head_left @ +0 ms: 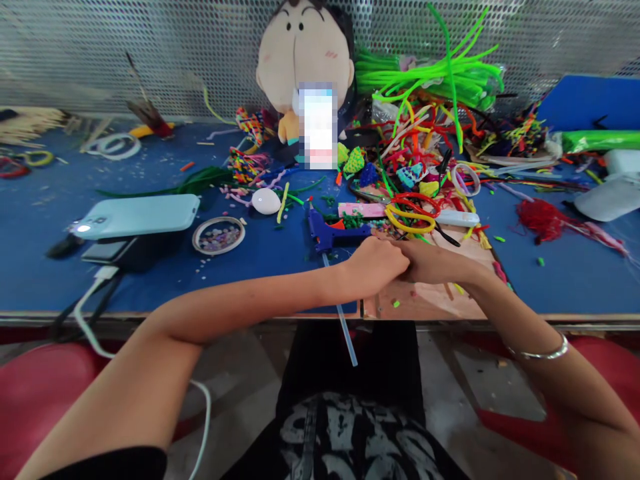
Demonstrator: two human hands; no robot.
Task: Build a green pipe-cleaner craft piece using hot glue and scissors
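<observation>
A blue tabletop [270,280] stretches before a perforated metal screen [200,60], with bright green stems [445,73] heaped at the far right of center. The left hand [377,265] and right hand [433,261] meet over a wooden board [425,303], touching, fingers curled; whether they grip anything between them I can't tell. A blue glue gun [330,233] lies just left of them, its clear stick [346,333] passing the near edge. Scissors [410,219] lie just beyond the hands.

A craft workspace, shown by the blue table [150,267] strewn with pipe cleaners [440,73], scissors [410,217] and a glue gun [333,232].
</observation>
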